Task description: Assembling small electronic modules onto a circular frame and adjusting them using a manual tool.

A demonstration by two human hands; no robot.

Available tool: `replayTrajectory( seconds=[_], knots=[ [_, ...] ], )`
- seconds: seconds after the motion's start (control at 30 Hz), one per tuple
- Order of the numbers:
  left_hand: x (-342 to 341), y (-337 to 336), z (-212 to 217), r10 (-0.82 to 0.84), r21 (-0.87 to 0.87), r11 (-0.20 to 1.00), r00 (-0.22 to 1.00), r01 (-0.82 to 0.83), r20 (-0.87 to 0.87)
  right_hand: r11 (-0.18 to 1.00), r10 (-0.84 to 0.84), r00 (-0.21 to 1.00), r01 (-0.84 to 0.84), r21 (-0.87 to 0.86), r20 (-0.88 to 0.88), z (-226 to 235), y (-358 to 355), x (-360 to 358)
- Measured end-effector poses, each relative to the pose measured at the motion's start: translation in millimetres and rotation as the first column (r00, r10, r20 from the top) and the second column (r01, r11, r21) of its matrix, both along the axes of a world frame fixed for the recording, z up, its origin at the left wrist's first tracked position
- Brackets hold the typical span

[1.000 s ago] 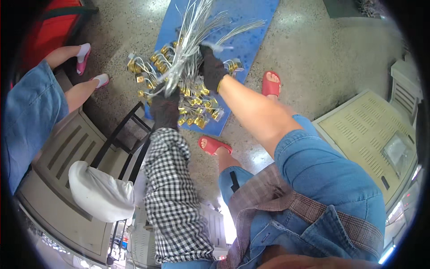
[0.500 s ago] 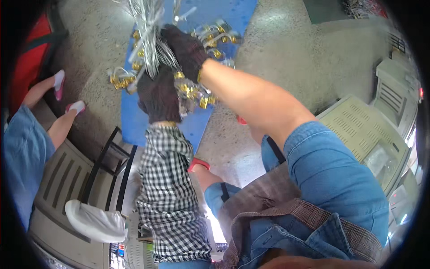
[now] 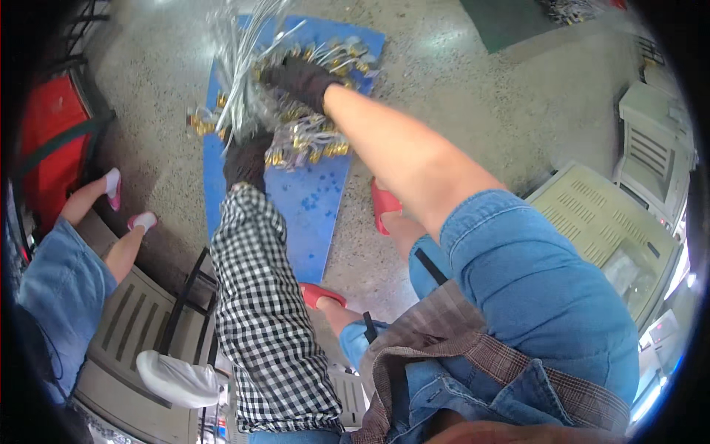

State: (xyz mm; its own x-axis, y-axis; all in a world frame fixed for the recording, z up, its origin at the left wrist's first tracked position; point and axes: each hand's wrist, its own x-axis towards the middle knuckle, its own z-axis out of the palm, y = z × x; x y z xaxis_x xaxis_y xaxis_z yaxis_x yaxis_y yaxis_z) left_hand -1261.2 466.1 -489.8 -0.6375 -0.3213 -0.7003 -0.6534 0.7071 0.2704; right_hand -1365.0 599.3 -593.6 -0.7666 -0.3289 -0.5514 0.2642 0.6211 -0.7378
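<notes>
A loose bundle of silvery-white cables [image 3: 240,70] with brass-coloured ends stands over the far left of a blue sheet [image 3: 299,214] on the floor. At its near end is my left hand [image 3: 245,163], in a dark knit glove, closed around the bundle; its fingers are partly hidden. My right hand [image 3: 302,80], gloved alike, reaches in from the right against the bundle's side. Its fingertips are blurred there, so its grip is unclear. More cables with brass fittings [image 3: 310,140] lie in a row just below my right hand. Others [image 3: 344,55] lie beyond it.
Another person's legs [image 3: 126,248] are at the left, by a red bin or crate [image 3: 55,140]. A beige vented case [image 3: 599,214] stands at the right. A dark green mat [image 3: 503,22] lies far right. Near left are a black metal frame [image 3: 181,296] and a white rounded object [image 3: 177,379].
My view has shifted, showing more of the blue sheet. My hands have drawn apart: the left is at the bundle's near end, the right farther up. The row of fittings between them is more exposed.
</notes>
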Motion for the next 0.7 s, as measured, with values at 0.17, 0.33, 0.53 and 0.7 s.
replayTrajectory(
  seconds=[0.17,0.33,0.53,0.7],
  knots=[
    [33.2,-32.4,-20.9,-0.656,-0.287,0.659,0.718,0.695,0.233,0.923,0.385,0.913,-0.383,0.043,-0.137,79.6,119.2,64.9],
    [4.9,28.3,-8.5,-0.527,-0.318,0.739,0.803,0.594,0.278,0.892,0.356,0.914,-0.272,0.36,-0.192,116.3,459.2,204.7],
    [-13.8,37.6,64.2,-0.396,-0.385,0.78,0.865,0.494,0.308,0.672,-0.54,0.836,0.358,0.649,0.098,332.8,629.0,436.5],
    [-31.6,61.4,107.5,-0.142,-0.34,0.918,0.97,0.203,0.196,0.74,-0.272,0.926,0.029,0.672,0.26,389.3,628.0,434.3]
  ],
)
